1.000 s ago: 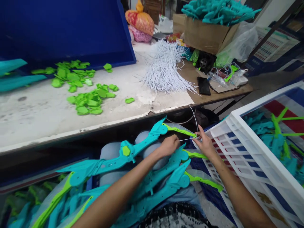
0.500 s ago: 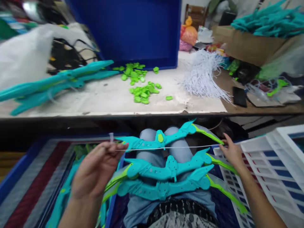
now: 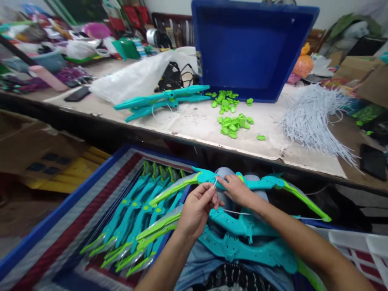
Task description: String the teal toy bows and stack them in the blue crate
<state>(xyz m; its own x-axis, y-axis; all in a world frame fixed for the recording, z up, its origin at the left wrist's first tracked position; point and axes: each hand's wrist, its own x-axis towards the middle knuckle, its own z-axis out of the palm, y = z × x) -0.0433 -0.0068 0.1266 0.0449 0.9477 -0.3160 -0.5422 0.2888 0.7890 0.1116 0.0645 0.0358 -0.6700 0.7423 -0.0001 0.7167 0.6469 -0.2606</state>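
Cluttered workshop, pale worktop surface (image 3: 194, 127) across the middle; blue bin (image 3: 242, 52) stands on its side at 1 o'clock. Loose green pieces (image 3: 233, 125) at 2 and white cord bundle (image 3: 312, 119) at 3, both near the front edge, presumably for easy reach. Work is off the surface: top bow (image 3: 262, 184), turquoise with green limbs, lies across the lap at 4 to 5 o'clock, knees apparently serving as a bench. Left hand (image 3: 197, 210) has thumb and index fingers pinched on one end of a white string (image 3: 233, 211), likely to control that end. String seems to run under the right forearm to the limb tip at 4; middle is hidden. Right hand (image 3: 239, 189) reaches over the bow, fingers curled near that end; can't tell whether they grip string or just steady the bow. Two more bows (image 3: 232, 244) lie on the lap at 5. Crate (image 3: 60, 211) at 8 holds neatly aligned bows (image 3: 135, 208), probably nested that way to save room.
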